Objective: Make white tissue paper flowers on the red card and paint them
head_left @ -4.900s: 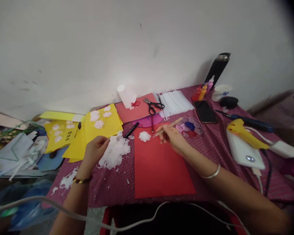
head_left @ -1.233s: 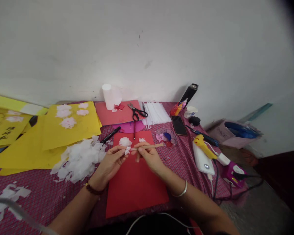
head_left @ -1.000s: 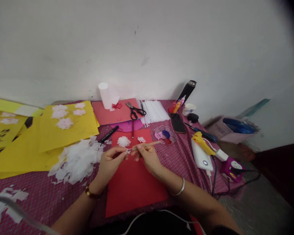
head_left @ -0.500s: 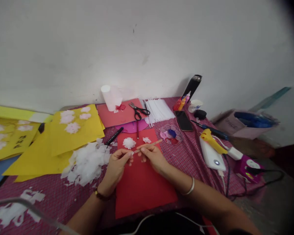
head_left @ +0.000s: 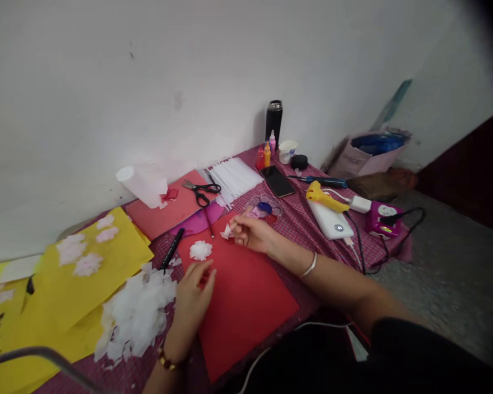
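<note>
My right hand [head_left: 252, 234] is pinched round a thin wooden stick [head_left: 249, 209], of which only a short end shows above the fingers. Just left of these fingertips is a small white paper flower [head_left: 226, 232], partly covered by the hand. My left hand [head_left: 195, 290] hovers over the left edge of the red paper [head_left: 246, 301], fingers loosely curved and apart, holding nothing. A fuller white paper flower [head_left: 200, 250] lies on the red sheet above it. Beside this hand, to the left, spreads a heap of white paper petals [head_left: 137, 312].
Scissors [head_left: 201, 191] and a black marker [head_left: 172, 249] lie behind the hands. A paint palette [head_left: 277, 203], phone [head_left: 276, 181] and black flask [head_left: 274, 123] stand or lie to the right. A yellow glue gun [head_left: 324, 197] rests on a white power bank [head_left: 331, 219]. Yellow sheets [head_left: 66, 306] cover the left.
My hands have parted: the left has let go at the stick's tip and drawn back, while the right has moved over to the small flower. The view has turned right.
</note>
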`<action>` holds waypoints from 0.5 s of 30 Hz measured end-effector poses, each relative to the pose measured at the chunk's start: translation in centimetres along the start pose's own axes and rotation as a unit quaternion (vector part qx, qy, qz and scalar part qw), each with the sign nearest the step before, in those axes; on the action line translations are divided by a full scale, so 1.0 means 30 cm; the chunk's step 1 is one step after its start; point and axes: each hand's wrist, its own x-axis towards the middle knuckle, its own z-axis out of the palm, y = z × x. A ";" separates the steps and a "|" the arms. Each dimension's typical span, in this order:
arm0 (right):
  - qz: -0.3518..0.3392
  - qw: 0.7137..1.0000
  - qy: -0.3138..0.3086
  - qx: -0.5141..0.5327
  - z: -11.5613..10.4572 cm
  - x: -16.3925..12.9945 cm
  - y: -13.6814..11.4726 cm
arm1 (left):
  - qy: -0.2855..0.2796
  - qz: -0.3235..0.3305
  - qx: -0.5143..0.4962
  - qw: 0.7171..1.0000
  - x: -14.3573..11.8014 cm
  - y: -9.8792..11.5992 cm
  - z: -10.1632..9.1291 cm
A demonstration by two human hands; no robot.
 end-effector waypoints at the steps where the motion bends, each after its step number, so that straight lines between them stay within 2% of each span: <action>1: -0.045 0.998 0.027 -0.025 -0.011 0.009 -0.025 | -0.020 0.010 0.018 1.000 0.034 0.001 -0.022; 3: -0.122 0.985 0.075 -0.098 -0.033 0.029 -0.055 | -0.056 0.024 0.052 0.997 0.117 0.008 -0.065; 5: -0.170 0.963 0.096 -0.185 -0.048 0.049 -0.059 | -0.074 0.033 0.112 0.990 0.204 0.018 -0.095; 9: -0.209 0.912 0.044 -0.351 -0.053 0.075 -0.020 | -0.134 0.041 0.226 0.964 0.305 0.034 -0.093; 11: -0.228 0.867 0.009 -0.442 -0.046 0.075 0.001 | -0.154 0.054 0.249 0.955 0.309 0.037 -0.072; 15: -0.248 0.743 -0.003 -0.622 -0.025 0.062 0.021 | -0.197 0.074 0.298 0.931 0.282 0.041 -0.035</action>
